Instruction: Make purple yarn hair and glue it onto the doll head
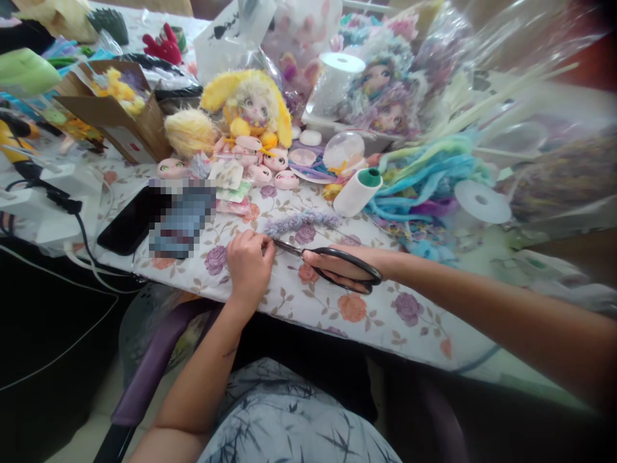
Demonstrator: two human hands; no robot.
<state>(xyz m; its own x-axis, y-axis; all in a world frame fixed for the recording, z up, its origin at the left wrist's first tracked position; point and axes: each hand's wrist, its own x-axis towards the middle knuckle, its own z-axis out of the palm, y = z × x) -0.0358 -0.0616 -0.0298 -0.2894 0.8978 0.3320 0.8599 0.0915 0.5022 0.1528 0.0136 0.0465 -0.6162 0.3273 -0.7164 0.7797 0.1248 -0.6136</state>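
My right hand [337, 263] is closed around the black handles of a pair of scissors [354, 265], whose narrow blades point left. The blade tips reach the fingertips of my left hand [249, 260], which is closed in a pinch. What the left fingers pinch is too small or hidden to make out. Just beyond those fingertips, a fuzzy lilac and grey-blue strip of yarn [303, 220] lies across the floral tablecloth [284, 302]. Behind the strip, a white cone of thread [357, 193] stands tilted with its green core showing.
Two phones, one black [132, 222], lie left, beside a white power strip [58, 206] with cables. Several doll faces [274, 159], a yellow long-eared doll [253, 106] and a cardboard box [130, 128] stand behind. Blue-green fibre [429, 177], a white spool [482, 201] and plastic bags fill the right.
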